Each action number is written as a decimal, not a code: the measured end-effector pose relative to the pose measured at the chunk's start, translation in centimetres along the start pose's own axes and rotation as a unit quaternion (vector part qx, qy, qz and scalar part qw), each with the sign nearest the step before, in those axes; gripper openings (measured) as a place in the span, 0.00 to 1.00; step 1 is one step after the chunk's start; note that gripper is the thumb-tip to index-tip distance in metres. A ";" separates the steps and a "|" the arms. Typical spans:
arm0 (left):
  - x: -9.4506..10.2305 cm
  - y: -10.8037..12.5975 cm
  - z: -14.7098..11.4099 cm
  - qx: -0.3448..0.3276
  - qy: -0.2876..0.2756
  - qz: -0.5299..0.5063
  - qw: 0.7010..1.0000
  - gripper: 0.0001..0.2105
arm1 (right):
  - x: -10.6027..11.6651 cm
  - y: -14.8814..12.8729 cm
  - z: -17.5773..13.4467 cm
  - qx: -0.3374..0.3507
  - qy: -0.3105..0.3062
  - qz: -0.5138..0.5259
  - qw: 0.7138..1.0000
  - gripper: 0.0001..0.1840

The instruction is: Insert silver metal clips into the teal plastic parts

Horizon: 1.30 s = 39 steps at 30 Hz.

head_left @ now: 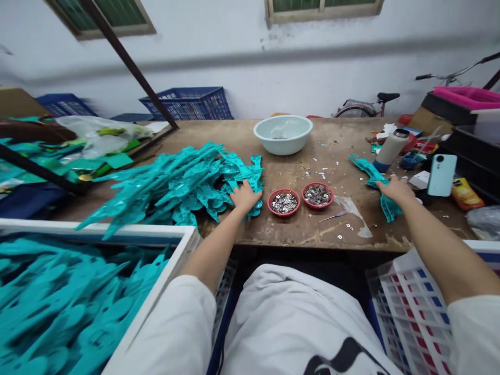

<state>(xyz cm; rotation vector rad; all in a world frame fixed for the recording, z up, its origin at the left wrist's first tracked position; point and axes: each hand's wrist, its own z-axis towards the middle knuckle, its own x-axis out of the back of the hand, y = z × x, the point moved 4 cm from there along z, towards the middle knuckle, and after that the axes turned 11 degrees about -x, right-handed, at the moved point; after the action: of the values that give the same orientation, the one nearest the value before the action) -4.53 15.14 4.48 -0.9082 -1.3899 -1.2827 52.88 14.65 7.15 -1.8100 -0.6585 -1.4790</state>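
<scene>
I reach forward with my left forearm (219, 242) and right forearm (438, 242), both slanting inward. My left hand (245, 198) lies palm down, fingers parted; my right hand (397, 190) points leftward. From here, I can't tell how firmly either closes.

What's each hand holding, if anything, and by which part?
The right hand appears to hold a long teal plastic piece near its middle. The left hand is at the right edge of a heap of teal plastic pieces; any grip is unclear.
</scene>
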 end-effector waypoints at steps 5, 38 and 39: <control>1.8 -1.4 0.0 -0.021 0.043 -0.062 0.997 0.27 | 1.6 -0.1 -1.2 -0.020 0.002 0.082 0.996 0.40; 0.8 4.1 -17.6 -0.704 -0.203 0.098 0.673 0.48 | -3.8 -11.9 -23.4 0.421 -0.651 -0.070 0.628 0.16; 0.4 3.7 -17.6 -0.704 -0.242 0.093 0.661 0.51 | -3.5 -11.9 -22.4 0.412 -0.607 -0.111 0.670 0.17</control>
<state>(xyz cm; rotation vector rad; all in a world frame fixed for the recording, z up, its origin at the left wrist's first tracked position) 2.01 -1.66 4.68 -2.4905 -0.2933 -1.9715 29.28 4.83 8.45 -1.7030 -1.8406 0.2843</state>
